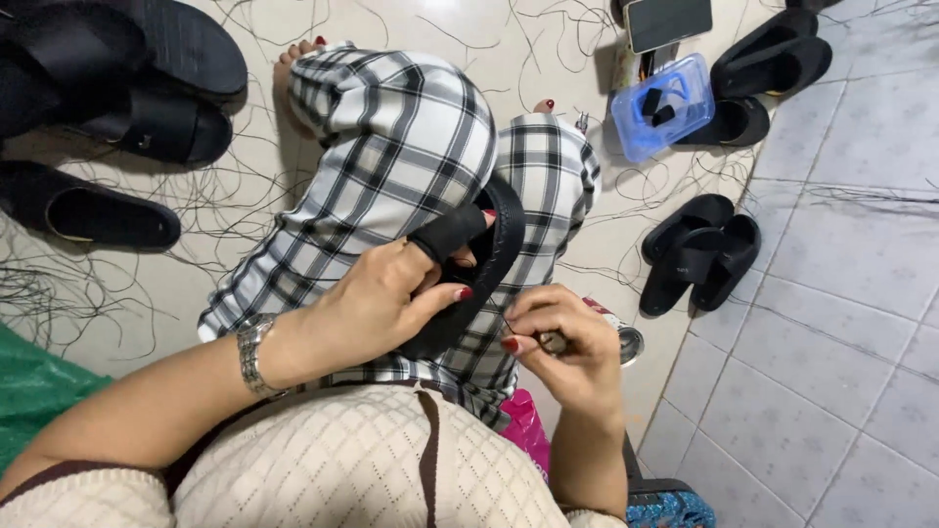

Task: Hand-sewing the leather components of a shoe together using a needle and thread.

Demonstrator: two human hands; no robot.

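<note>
The left hand (386, 293) grips a black sandal (469, 269) over the lap, its fingers curled around the sole's edge and the thumb pressed across the strap, so the sandal stands tilted with its strap side toward the person. Just right of it, the right hand (567, 342) is pinched together, thumb and forefinger closed near the sandal's lower edge; what it pinches is too small to tell, though something small and metallic shows under the fingers. A metal watch (252, 354) sits on the left wrist. Below both hands lie the checked trousers (411, 137), the knees raised and bare toes touching the floor (841, 293) beyond them. Loose black threads (117, 284) are scattered across the tiles around the legs. Well left of the left hand, several black sandals lie in a pile (117, 88). To the right of the right hand, a pair of black sandals (699, 249) rests stacked on the floor, and farther beyond it a blue plastic box (665, 106) holds small black pieces, with more sandals (773, 59) beside it and a phone (668, 22) just behind. A pink bag (526, 430) peeks out beneath the right forearm.
</note>
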